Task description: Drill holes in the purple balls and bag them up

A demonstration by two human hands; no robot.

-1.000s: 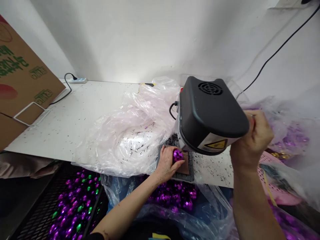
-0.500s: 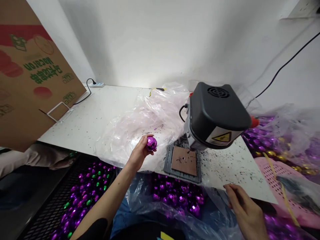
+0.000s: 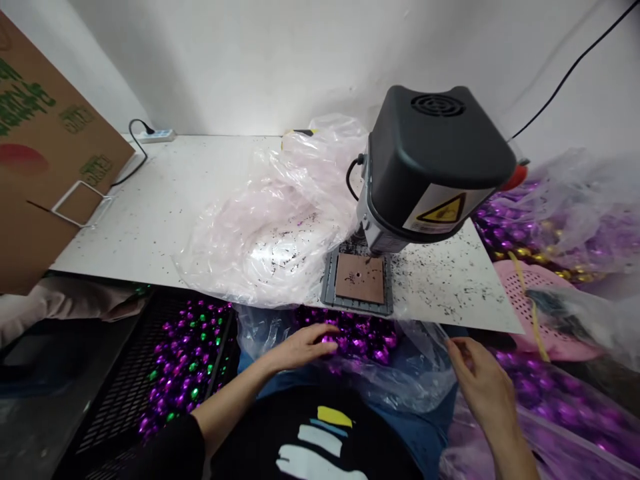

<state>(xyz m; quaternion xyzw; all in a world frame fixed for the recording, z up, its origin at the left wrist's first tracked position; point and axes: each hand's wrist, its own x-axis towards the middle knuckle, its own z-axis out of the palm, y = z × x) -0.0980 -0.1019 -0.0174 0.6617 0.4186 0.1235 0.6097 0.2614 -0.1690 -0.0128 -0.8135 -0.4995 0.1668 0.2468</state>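
My left hand [image 3: 311,343] is low over a clear plastic bag [image 3: 415,383] of shiny faceted purple balls [image 3: 363,337] on my lap. Its fingers curve around one purple ball [image 3: 329,338], just above or among the others. The fingers of my right hand [image 3: 475,370] are closed in a pinch on the bag's right edge. In front of both hands stands a bench machine [image 3: 435,147] with a black housing and warning label, resembling a small drill press. On its grey slotted base [image 3: 330,287] lies a brown square board [image 3: 359,277] with a small hole.
Crumpled clear plastic [image 3: 280,220] covers the middle of the white table [image 3: 165,220], which is strewn with dark shavings. A cardboard box [image 3: 60,167] stands left. Below it, a black crate [image 3: 120,373] holds purple and green balls. A pink basket [image 3: 515,287] and bagged balls are at right.
My left hand has come down from above the table's plastic to the bag on my lap, with the purple ball. My right hand has stayed near the bag's edge. The view has tilted downward.
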